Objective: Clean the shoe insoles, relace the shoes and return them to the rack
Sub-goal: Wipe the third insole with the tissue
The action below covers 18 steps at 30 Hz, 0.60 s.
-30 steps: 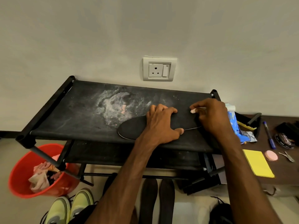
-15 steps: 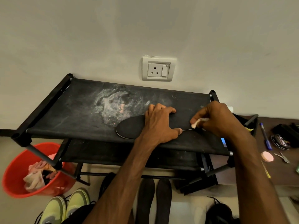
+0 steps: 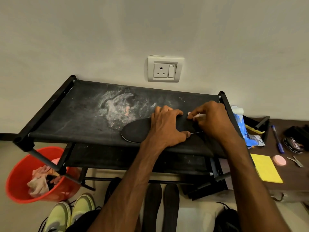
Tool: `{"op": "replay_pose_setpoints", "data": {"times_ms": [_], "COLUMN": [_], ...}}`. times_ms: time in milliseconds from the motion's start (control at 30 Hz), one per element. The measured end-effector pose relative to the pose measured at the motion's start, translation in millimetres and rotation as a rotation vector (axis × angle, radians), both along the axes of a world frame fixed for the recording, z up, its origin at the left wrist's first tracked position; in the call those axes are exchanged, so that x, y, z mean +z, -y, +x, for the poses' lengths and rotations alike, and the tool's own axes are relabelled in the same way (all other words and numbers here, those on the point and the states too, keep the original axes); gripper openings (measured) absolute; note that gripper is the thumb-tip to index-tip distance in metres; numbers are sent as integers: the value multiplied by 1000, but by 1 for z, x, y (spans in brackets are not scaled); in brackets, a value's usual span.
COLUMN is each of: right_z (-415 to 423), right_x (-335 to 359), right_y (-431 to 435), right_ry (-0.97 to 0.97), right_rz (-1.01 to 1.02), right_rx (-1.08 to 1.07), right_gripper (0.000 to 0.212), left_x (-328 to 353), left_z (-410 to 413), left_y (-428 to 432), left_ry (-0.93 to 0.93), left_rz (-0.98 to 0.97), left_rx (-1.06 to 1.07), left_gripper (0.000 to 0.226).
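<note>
While the yellow-green shoes (image 3: pixel 70 215) and two dark insoles (image 3: pixel 153 206) lie on the floor at the bottom of the frame, with a red bucket (image 3: pixel 18 186) of rags at lower left, the work sits higher, mid-frame; one insole (image 3: pixel 135 133) lies flat on the top shelf of the rack (image 3: pixel 75 111), near its front edge. The left hand (image 3: pixel 167 126) arches over it, fingertips bent at its far edge and thumb at its near edge, pinning it. The right hand (image 3: pixel 212 119) has its grip pinched on a small pale piece (image 3: pixel 199 116), eraser or wipe I cannot tell, set against the insole's right end. The shelf fabric looks slack, so I judge firm downward pressure and short strokes away from the pinning hand best; shifting that hand later should expose the covered middle. Farther back a white powder patch (image 3: pixel 117 106) could resoil the insole; keep clear.
</note>
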State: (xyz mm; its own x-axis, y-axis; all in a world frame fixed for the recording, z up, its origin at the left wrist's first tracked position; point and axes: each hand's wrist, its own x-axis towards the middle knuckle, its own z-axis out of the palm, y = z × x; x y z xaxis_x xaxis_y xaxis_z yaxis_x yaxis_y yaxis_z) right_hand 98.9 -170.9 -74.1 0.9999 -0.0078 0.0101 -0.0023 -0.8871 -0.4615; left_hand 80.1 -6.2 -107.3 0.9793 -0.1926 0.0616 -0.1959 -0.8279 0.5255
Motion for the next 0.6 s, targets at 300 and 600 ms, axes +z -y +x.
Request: {"op": "replay_pose_setpoints", "data": {"times_ms": [300, 600], "right_z": [-21, -14], "right_x": [10, -5], "right_y": [5, -21], "right_ry": [-9, 154], "right_rz": [128, 41], "right_rx": [81, 93], "right_gripper": [26, 29], "left_x": [0, -3], "left_z": [0, 3], "left_y": [1, -1], "left_ry": [-4, -46], "left_rz": [-9, -82], "left_rx": [-2, 11], "left_gripper": [79, 90]}}
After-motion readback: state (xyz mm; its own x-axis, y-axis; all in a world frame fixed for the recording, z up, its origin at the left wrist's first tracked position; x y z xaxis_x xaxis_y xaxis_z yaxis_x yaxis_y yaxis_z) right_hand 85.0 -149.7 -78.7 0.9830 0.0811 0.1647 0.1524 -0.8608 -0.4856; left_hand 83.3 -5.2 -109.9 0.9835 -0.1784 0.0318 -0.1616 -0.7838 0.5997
